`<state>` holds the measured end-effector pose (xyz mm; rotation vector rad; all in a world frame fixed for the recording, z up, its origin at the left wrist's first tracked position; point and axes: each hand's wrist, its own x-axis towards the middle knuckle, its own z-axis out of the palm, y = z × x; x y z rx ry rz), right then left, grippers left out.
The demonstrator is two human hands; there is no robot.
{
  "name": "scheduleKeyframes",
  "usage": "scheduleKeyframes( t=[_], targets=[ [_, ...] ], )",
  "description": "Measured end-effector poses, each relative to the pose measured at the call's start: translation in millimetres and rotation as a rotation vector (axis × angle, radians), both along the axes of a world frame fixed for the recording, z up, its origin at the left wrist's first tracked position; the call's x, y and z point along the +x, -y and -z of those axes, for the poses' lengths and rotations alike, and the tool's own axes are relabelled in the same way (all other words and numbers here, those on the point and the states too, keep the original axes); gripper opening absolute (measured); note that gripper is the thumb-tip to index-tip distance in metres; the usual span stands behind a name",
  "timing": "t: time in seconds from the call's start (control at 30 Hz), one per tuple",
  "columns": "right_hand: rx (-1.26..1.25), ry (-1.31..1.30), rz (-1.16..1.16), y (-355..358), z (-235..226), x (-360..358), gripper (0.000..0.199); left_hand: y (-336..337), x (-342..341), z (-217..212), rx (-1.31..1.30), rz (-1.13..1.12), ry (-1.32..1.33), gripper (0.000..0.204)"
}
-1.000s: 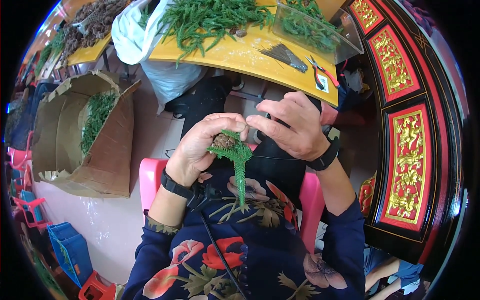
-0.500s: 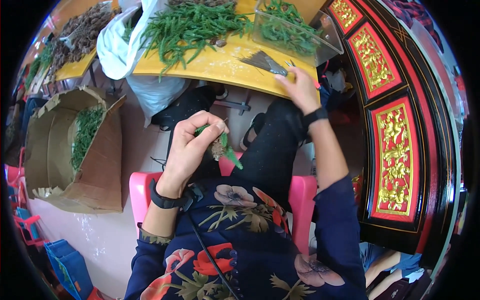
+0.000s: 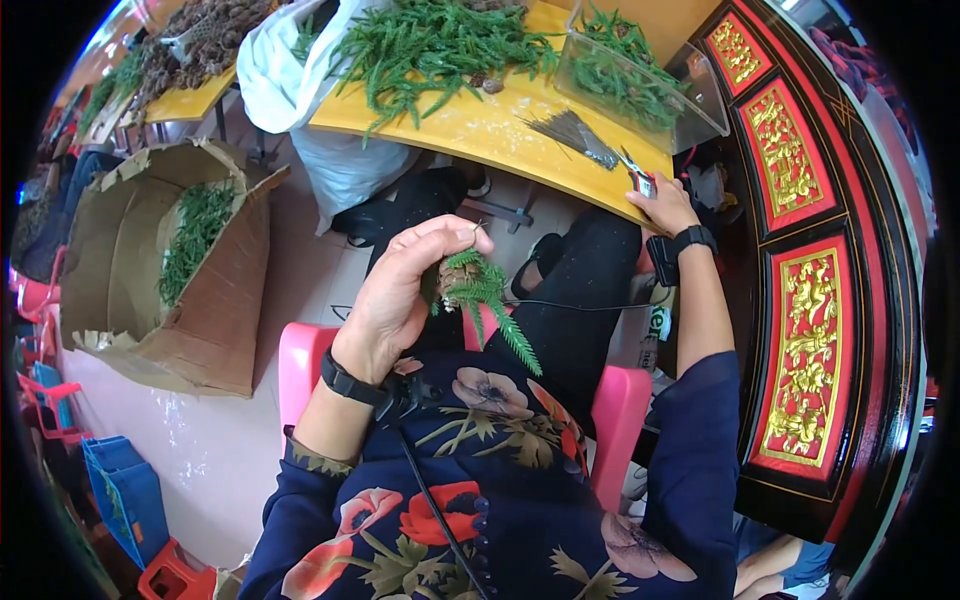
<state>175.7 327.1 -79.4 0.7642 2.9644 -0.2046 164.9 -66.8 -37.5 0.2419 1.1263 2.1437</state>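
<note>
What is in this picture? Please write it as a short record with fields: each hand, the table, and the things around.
left hand: holds a pine cone with green sprigs above the lap
right hand: rests on small scissors at the table's edge
table: yellow, bears loose green sprigs, a bundle of thin wires, a clear box of greenery
left of person: open cardboard box with greenery
seat: pink chair

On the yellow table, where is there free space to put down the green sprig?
A bare strip of the yellow table lies along its near edge, between the pile of green sprigs and the bundle of thin wires. Farther right is crowded: clear box, and right hand at the scissors.
</note>
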Motion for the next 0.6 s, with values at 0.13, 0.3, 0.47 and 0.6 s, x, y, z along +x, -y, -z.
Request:
scheduleKeyframes(
  t=[0.13, 0.3, 0.47, 0.6],
  targets=[
    [0.107, 0.008, 0.038, -4, 15, 9, 0.059, 2, 0, 0, 0.039, 0.028, 0.008, 0.015],
    [0.122, -0.328, 0.112, 24, 25, 17, 0.038, 3, 0, 1, 0.097, 0.038, 0.058, 0.018],
    [-0.327, -0.706, -0.225, 115, -19, 37, 0.017, -2, 1, 0, 0.325, 0.2, 0.203, 0.024],
    [-0.419, -0.754, -0.659, 168, -36, 40, 0.021, -7, 5, -6, 0.376, 0.24, 0.344, 0.028]
  ],
)
